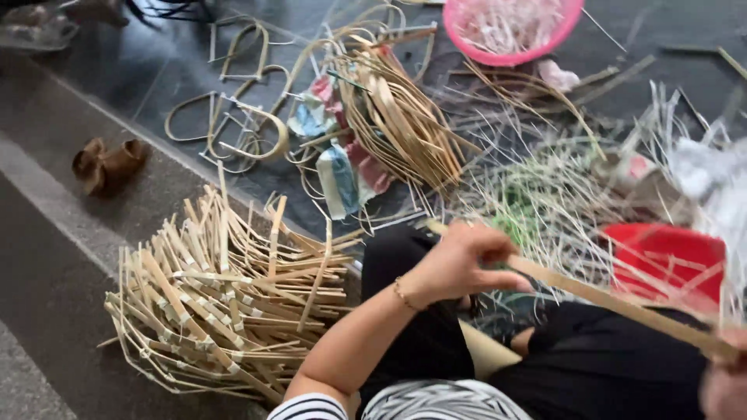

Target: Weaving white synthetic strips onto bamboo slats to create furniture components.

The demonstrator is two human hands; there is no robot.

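Starting at the left edge, a pair of brown shoes [107,163] is lying on the grey floor [47,257], well apart from the work. Just right of them, a heap of taped bamboo frames [226,299] is resting on the floor beside the person's left forearm, its sticks crossing at many angles and bound with pale tape at the joints. Above that heap, several bent bamboo loops [241,124] are lying scattered on the darker floor. Further right, a bundle of thin bamboo strips [401,124] is fanning out over crumpled coloured wrappers [342,171]. At the centre, the left hand [461,260] is closing around a long flat bamboo strip [615,303], fingers curled over its upper end and the thumb pressing from below; a thin bracelet is showing at the wrist. The strip is running diagonally downward to the right across the person's black-clad lap. At the top, a pink basin [513,31] is holding pale shavings. Below it, a tangle of fine pale and green shavings [545,194] is covering the floor. Further right, a red bucket [665,260] is sitting just behind the strip, with shavings lying across its rim. At the lower right corner, the right hand [724,381] is meeting the lower end of the strip; it is blurred and cut by the frame edge, so I cannot tell its grip.
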